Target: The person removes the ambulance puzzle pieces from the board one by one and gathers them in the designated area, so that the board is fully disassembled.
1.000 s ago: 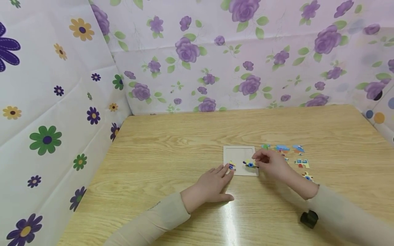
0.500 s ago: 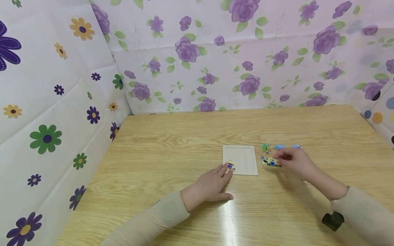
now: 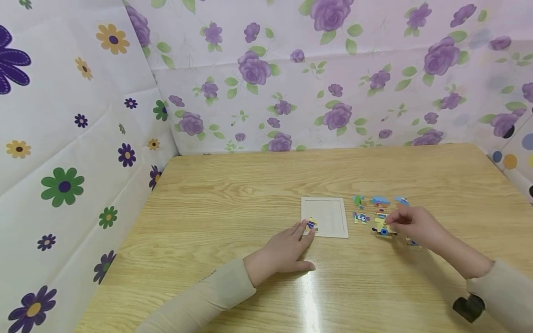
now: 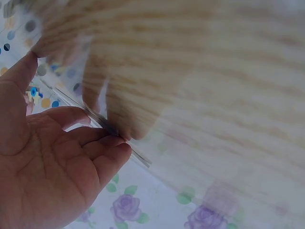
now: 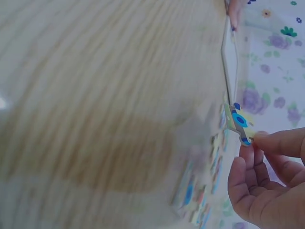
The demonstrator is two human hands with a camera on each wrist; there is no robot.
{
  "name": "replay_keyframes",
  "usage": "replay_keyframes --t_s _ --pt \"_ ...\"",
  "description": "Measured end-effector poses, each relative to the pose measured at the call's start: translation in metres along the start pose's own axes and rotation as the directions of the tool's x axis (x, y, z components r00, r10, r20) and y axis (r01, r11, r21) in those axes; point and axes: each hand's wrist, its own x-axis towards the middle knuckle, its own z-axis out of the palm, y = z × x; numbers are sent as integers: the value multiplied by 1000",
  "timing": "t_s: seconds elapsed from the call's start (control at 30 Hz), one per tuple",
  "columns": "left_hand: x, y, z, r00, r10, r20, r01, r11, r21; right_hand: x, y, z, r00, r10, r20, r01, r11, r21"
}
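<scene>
My right hand [image 3: 418, 227] pinches a yellow jigsaw puzzle piece [image 3: 383, 231] with a blue wheel on it, over the loose pieces right of the puzzle frame. In the right wrist view, thumb and fingers hold this piece [image 5: 240, 119] at one edge, raised and tilted. The square white puzzle frame [image 3: 331, 215] lies flat on the table. One yellow-and-purple piece [image 3: 311, 224] sits in its lower left corner. My left hand [image 3: 287, 252] rests palm down there, fingers extended, fingertips at that piece and the frame's edge.
Loose puzzle pieces lie right of the frame: a green one [image 3: 359, 201], a blue one [image 3: 380, 201], another blue one [image 3: 401, 201], one with eyes [image 3: 360, 218] and one partly hidden below my right hand [image 3: 413, 241]. Flowered cloth [image 3: 254, 115] hangs behind the wooden table [image 3: 233, 194].
My right hand has carried the wheel piece rightward from above the frame, past the piece with eyes, to the middle of the loose pieces. My left hand has stayed in place.
</scene>
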Motion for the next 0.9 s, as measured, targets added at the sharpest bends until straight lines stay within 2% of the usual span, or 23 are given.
replay_keyframes --t_s 0.5,0.9 --pt "0 0 2 1000 -22 18 22 1000 10 -4 17 2 996 56 64 -58 998 28" --pt "0 0 2 1000 -28 10 28 1000 -13 2 19 2 998 17 67 -13 998 -58"
